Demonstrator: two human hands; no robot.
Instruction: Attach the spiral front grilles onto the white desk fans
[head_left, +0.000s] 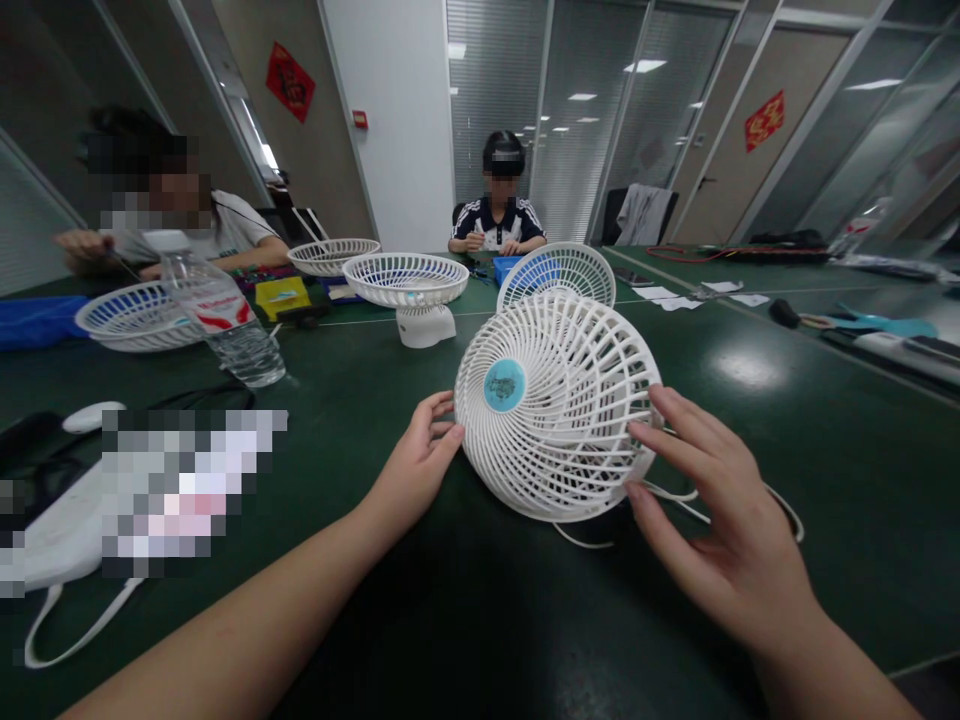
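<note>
A white fan (559, 430) with a spiral grille and a round blue hub badge (505, 385) faces me, tilted, above the table. My left hand (426, 450) has its fingers and thumb closed on the left rim. At the right rim, the fingers of my right hand (712, 490) lie over the grille edge and the thumb presses lower down, so the fan sits between both hands. A white cord (784, 505) runs out behind my right hand. The fan's back and base are hidden by its grille.
Behind the fan stands another round white grille (559, 275). A fan on a base (406, 280) is left of it, and more grilles (135, 318) lie further left. A water bottle (225, 315) stands tilted in view. Two people sit across the green table (352, 375).
</note>
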